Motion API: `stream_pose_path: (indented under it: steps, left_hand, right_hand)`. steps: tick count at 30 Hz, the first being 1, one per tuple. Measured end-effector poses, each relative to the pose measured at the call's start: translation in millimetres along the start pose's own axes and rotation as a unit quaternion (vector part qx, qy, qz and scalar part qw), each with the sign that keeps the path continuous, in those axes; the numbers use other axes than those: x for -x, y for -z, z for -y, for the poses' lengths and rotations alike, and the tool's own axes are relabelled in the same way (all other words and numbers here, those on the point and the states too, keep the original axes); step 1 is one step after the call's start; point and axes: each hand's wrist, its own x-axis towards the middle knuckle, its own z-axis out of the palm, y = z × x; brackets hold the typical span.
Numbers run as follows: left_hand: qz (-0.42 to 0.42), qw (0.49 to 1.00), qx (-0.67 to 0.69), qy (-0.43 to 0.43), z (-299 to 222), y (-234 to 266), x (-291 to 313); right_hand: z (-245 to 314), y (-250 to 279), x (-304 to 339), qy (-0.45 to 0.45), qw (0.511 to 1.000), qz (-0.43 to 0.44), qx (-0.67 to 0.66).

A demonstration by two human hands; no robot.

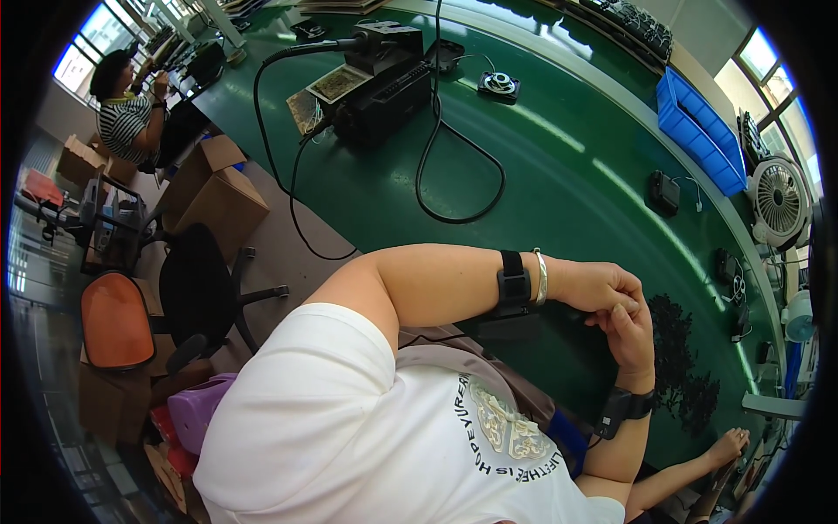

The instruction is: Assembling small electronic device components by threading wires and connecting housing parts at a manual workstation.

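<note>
My left hand [587, 284] reaches across from the left, with a silver bangle and a black strapped device on its wrist. My right hand [632, 339] comes up from the lower right and wears a similar black wrist device [618, 414]. The fingers of both hands are closed and meet over the green table [559, 201]. Whatever is pinched between them is hidden or too small to make out. Right beside my right hand lies a spread pile of small black parts [672, 349].
A black soldering-station-like unit [384, 96] with looping cables stands at the back. Blue bin [698, 131], fan [779, 201] and small black devices [663, 192] line the right side. One co-worker [131, 122] sits far left; another person's hand [729, 447] is lower right. Chair [201, 288] and cartons [214, 188] stand left.
</note>
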Motion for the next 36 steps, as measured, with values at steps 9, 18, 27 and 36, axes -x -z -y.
stream_pose_path:
  steps: [9,18,27,36]
  left_hand:
    - [0.003,1.000,0.005,-0.001,-0.2,-0.5,0.1]
    - [0.005,1.000,0.005,0.005,2.4,1.5,-0.3]
    - [0.007,1.000,0.001,0.009,3.3,2.2,-0.9]
    - [0.010,1.000,0.004,0.005,3.9,2.8,-1.0]
  right_hand:
    - [-0.1,0.1,0.8,0.003,1.000,0.000,0.010]
    - [1.0,-0.8,0.4,-0.005,1.000,-0.002,0.002]
    - [2.1,-3.5,0.0,0.001,1.000,-0.001,0.007]
    - [3.5,-5.3,0.9,-0.007,1.000,-0.006,0.006]
